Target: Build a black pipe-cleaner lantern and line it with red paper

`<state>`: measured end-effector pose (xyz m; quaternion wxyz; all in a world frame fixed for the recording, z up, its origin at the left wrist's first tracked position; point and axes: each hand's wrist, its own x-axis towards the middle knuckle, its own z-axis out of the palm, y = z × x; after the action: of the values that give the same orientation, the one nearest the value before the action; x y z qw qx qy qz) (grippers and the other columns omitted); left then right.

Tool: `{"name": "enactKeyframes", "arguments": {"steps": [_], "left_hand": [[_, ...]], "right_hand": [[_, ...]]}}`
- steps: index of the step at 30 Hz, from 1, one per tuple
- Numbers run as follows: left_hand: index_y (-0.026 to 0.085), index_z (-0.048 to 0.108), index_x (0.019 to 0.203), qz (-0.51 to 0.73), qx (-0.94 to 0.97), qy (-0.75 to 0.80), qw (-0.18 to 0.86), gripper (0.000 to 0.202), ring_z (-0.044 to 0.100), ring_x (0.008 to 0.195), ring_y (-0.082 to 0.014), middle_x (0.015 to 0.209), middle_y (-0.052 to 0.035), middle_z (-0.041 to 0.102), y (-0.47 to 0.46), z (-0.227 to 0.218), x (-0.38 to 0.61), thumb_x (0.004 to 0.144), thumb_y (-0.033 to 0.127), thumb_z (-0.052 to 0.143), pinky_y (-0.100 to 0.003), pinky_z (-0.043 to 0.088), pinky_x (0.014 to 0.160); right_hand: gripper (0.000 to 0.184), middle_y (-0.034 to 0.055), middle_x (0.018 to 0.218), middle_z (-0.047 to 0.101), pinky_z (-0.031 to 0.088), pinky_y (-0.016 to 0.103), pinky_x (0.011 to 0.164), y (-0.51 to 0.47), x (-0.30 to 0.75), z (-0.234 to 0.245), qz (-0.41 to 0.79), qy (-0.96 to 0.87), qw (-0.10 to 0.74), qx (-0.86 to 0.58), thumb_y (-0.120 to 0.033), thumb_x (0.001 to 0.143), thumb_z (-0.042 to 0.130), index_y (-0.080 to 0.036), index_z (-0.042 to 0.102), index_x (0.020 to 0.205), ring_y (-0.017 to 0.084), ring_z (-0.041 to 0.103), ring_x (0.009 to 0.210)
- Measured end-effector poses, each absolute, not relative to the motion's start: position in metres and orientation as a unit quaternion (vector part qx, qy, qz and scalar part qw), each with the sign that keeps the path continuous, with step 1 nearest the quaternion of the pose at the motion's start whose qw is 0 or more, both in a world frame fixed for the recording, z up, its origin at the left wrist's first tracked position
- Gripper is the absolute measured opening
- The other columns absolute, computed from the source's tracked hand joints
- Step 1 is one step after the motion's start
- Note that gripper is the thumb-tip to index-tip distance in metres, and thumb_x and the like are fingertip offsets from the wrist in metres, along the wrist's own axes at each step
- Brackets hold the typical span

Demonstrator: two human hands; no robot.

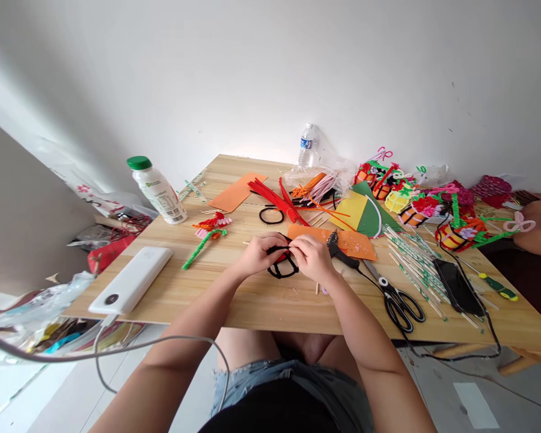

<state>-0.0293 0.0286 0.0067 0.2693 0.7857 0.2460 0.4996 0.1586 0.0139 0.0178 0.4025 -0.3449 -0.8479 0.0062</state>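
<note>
Together at the tabletop's [234,300] near edge, left hand [260,252] and right hand [313,257] both pinched closed on a black pipe-cleaner loop [283,269], orange foam sheet [349,242] just beyond, scissors [399,299] toward the right edge, white power bank [133,279] near the left corner

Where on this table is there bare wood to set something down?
Bare wood lies between the power bank and the left hand, and along the near edge up to the scissors. The left hand and the right hand grip a pipe cleaner. Crowded on the right: straws, phone, craft baskets.
</note>
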Motion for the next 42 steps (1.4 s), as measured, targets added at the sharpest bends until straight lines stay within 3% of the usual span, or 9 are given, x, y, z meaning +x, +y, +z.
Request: {"name": "enactKeyframes", "arguments": {"steps": [4,8,13,19,24,28,34,38,42], "left_hand": [[0.017,0.069,0.084,0.5,0.793,0.226,0.265,0.008,0.067,0.081,-0.0179,0.086,-0.0109,0.07,0.029,0.005,-0.029,0.083,0.021,0.063,-0.029,0.053,0.072],[0.017,0.067,0.084,0.492,0.802,0.206,0.269,0.007,0.066,0.083,-0.0177,0.086,-0.0106,0.069,0.028,0.006,-0.029,0.084,0.021,0.061,-0.03,0.053,0.073],[0.018,0.065,0.087,0.495,0.809,0.182,0.258,0.006,0.066,0.086,-0.0179,0.089,-0.0103,0.068,0.028,0.005,-0.029,0.085,0.019,0.06,-0.03,0.054,0.073],[0.018,0.064,0.09,0.51,0.807,0.169,0.245,0.006,0.066,0.092,-0.0192,0.093,-0.0105,0.067,0.03,0.004,-0.03,0.087,0.018,0.059,-0.033,0.054,0.076],[0.019,0.063,0.09,0.557,0.786,0.173,0.206,0.005,0.062,0.098,-0.0213,0.097,-0.0101,0.061,0.029,0.007,-0.03,0.087,0.021,0.06,-0.04,0.052,0.083],[0.019,0.06,0.088,0.566,0.781,0.166,0.205,0.007,0.059,0.101,-0.0228,0.094,-0.0078,0.056,0.026,0.007,-0.026,0.086,0.026,0.062,-0.042,0.052,0.083],[0.02,0.055,0.078,0.561,0.789,0.164,0.19,0.015,0.061,0.104,-0.0252,0.09,-0.006,0.056,0.023,0.007,-0.026,0.081,0.028,0.068,-0.042,0.051,0.083],[0.02,0.055,0.072,0.566,0.778,0.2,0.186,0.025,0.059,0.107,-0.0274,0.089,-0.0068,0.057,0.026,0.004,-0.029,0.077,0.039,0.072,-0.044,0.05,0.086],[0.02,0.06,0.082,0.61,0.711,0.307,0.169,0.035,0.053,0.113,-0.0279,0.102,-0.0102,0.057,0.033,-0.002,-0.026,0.066,0.043,0.08,-0.045,0.045,0.094]], "right_hand": [[0.008,0.0034,0.079,0.067,0.046,0.025,0.06,0.015,0.161,0.019,0.202,-0.799,0.41,-0.391,-0.022,0.084,0.059,-0.018,0.066,0.081,0.013,0.058,0.064],[0.011,0.0043,0.083,0.067,0.045,0.027,0.065,0.018,0.163,0.018,0.271,-0.772,0.408,-0.405,-0.026,0.08,0.062,-0.018,0.068,0.078,0.015,0.059,0.072],[0.021,0.0021,0.073,0.067,0.042,0.028,0.063,0.018,0.162,0.018,0.398,-0.691,0.367,-0.479,-0.037,0.076,0.065,-0.017,0.07,0.078,0.014,0.055,0.064],[0.021,0.0036,0.081,0.068,0.044,0.03,0.069,0.015,0.162,0.025,0.42,-0.676,0.4,-0.455,-0.038,0.072,0.069,-0.018,0.07,0.077,0.016,0.058,0.072],[0.036,0.0046,0.1,0.067,0.048,0.03,0.074,0.023,0.166,0.02,0.481,-0.606,0.448,-0.447,-0.05,0.076,0.065,-0.022,0.066,0.098,0.018,0.062,0.088],[0.045,0.0045,0.097,0.065,0.049,0.028,0.07,0.03,0.164,0.009,0.446,-0.515,0.485,-0.549,-0.056,0.073,0.066,-0.02,0.061,0.1,0.017,0.061,0.087],[0.039,0.0032,0.092,0.067,0.048,0.024,0.06,0.028,0.163,0.014,0.496,-0.542,0.457,-0.501,-0.052,0.075,0.065,-0.02,0.061,0.097,0.015,0.062,0.077],[0.03,0.0015,0.08,0.063,0.049,0.025,0.061,0.03,0.17,0.018,0.383,-0.581,0.513,-0.502,-0.048,0.075,0.065,-0.02,0.058,0.083,0.015,0.059,0.073],[0.022,0.0063,0.091,0.059,0.051,0.027,0.066,0.028,0.173,0.022,0.195,-0.614,0.6,-0.475,-0.041,0.082,0.061,-0.019,0.057,0.081,0.017,0.058,0.082]]}}
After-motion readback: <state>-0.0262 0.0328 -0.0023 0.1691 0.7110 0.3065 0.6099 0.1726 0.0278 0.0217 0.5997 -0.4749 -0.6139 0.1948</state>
